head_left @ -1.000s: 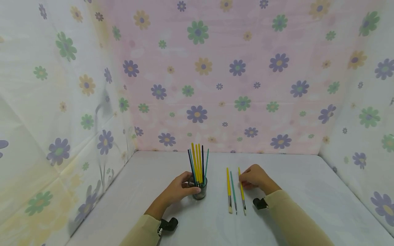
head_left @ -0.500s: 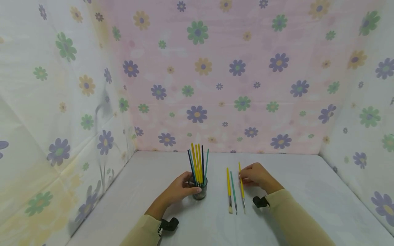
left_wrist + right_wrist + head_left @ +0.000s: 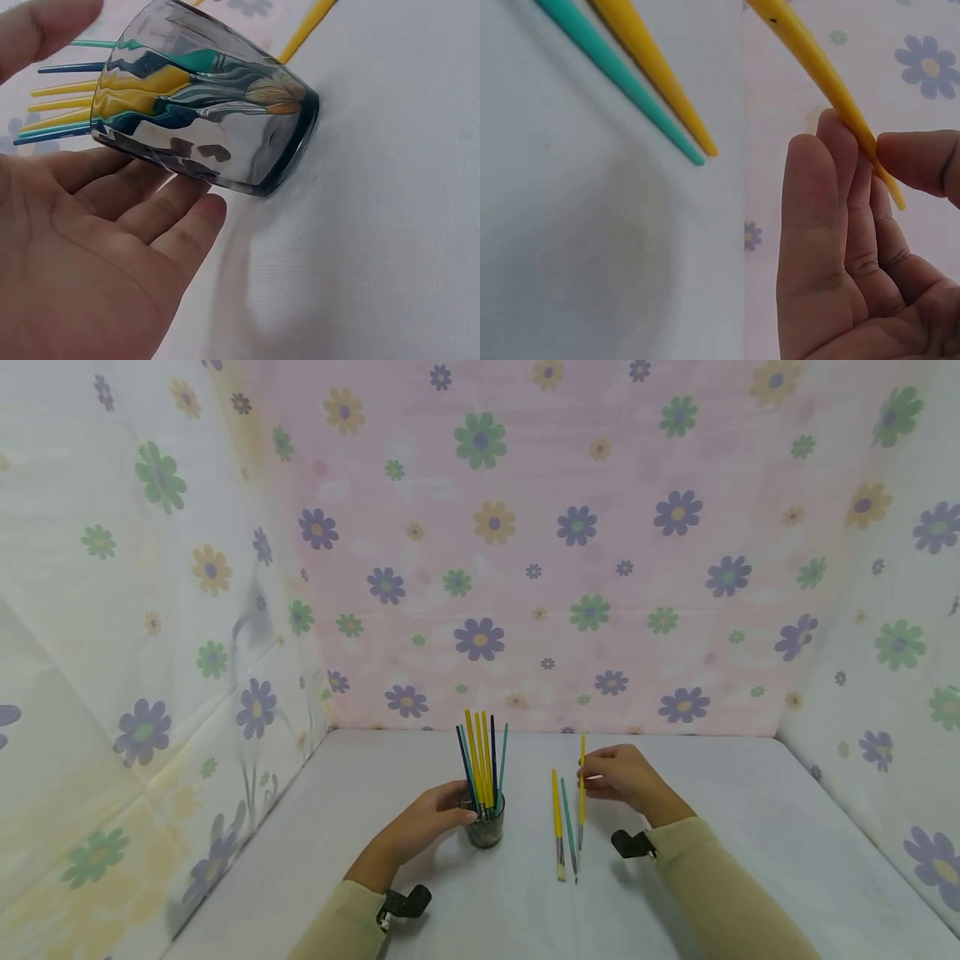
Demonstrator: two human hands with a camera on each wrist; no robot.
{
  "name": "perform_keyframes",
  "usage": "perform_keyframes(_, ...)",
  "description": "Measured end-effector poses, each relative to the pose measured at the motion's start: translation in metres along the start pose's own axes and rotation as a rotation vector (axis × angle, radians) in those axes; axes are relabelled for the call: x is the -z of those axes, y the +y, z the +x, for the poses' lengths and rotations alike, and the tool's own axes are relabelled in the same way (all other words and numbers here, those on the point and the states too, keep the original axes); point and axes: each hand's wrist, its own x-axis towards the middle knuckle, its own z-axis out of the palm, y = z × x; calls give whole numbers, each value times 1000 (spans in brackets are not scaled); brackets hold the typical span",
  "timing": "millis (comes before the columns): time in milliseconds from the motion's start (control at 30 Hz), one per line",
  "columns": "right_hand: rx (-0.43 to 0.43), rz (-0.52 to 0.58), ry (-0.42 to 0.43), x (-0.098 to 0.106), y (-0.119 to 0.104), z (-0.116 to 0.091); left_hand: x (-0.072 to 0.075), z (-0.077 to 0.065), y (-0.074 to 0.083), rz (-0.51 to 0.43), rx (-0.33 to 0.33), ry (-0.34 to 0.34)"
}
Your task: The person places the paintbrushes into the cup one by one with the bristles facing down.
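My right hand (image 3: pixel 628 781) pinches a yellow-handled paintbrush (image 3: pixel 582 802) between thumb and fingertips near the handle's end. In the right wrist view the yellow handle (image 3: pixel 817 64) slants down to the thumb. The brush stands steeply, bristles downward. My left hand (image 3: pixel 422 823) is beside a glass (image 3: pixel 486 837), its fingers extended along the glass wall and its thumb apart from it in the left wrist view. Several yellow, teal and dark blue paintbrushes (image 3: pixel 480 760) stand in the glass, bristles down.
A yellow paintbrush (image 3: pixel 557 814) and a teal paintbrush (image 3: pixel 567 822) lie side by side on the white table (image 3: pixel 510 918), bristles toward me. A flower-patterned cloth (image 3: pixel 525 593) hangs behind and at both sides.
My right hand has lifted the yellow paintbrush up and slightly left, tilting it more upright. The left hand has loosened from the glass, its thumb drawn back leftward.
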Motion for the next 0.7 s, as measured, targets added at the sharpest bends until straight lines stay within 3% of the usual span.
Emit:
perform_keyframes(133,32,36,-14,-2,-6,0,2,0,-2,-64,3,-37)
perform_keyframes(467,125,108,-61,-9,-30,-12,5,0,-1,-76,25,-52)
perform_keyframes(700,173,136,-66,-16,-47,-19,5,-2,3,-235,60,-69)
